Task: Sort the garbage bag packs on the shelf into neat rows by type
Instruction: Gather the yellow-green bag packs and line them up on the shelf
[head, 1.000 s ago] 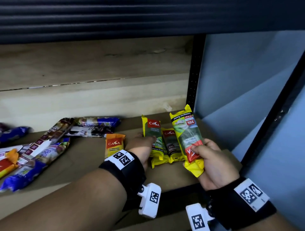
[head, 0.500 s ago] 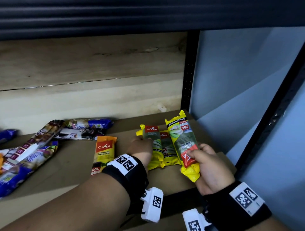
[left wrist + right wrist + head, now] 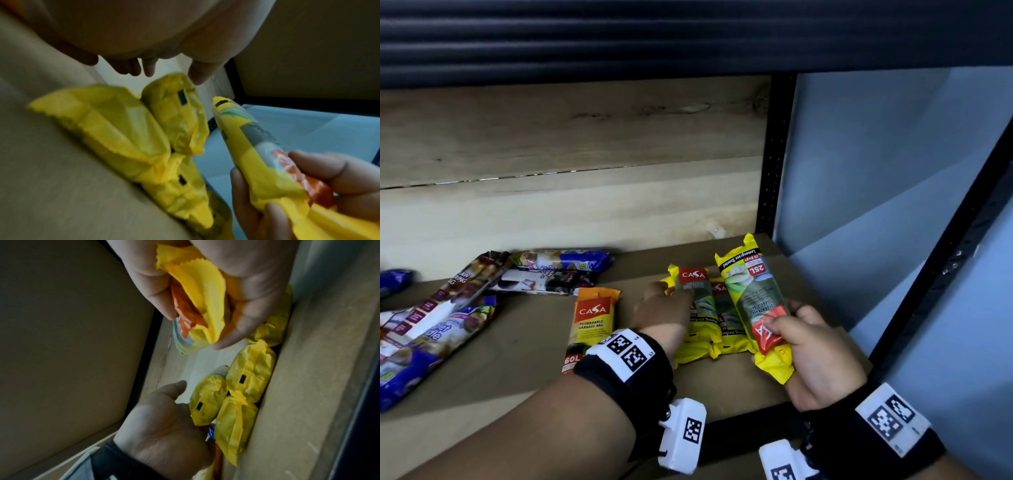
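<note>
Since a second ago the yellow pack in the right hand has kept its raised, tilted pose at the right end of the shelf, while the orange pack, then half hidden by the left wrist, now lies more in view. That right-hand grip is closed on the near end of the yellow pack, thumb on its red label and fingers curled beneath, as the right wrist view also shows; its far end points up and away. Just left of it the yellow packs lie side by side on the shelf, long sides touching, in more than one layer as the wrist views show. The left hand lies over their left part; its grip is loose, fingers straight above the packs and holding nothing. The orange pack lies flat just left of the left wrist, apart from the yellow ones. Farther left, blue and purple packs lie scattered at mixed angles, two more near the back wall. A black post stands at the shelf's far right corner.
</note>
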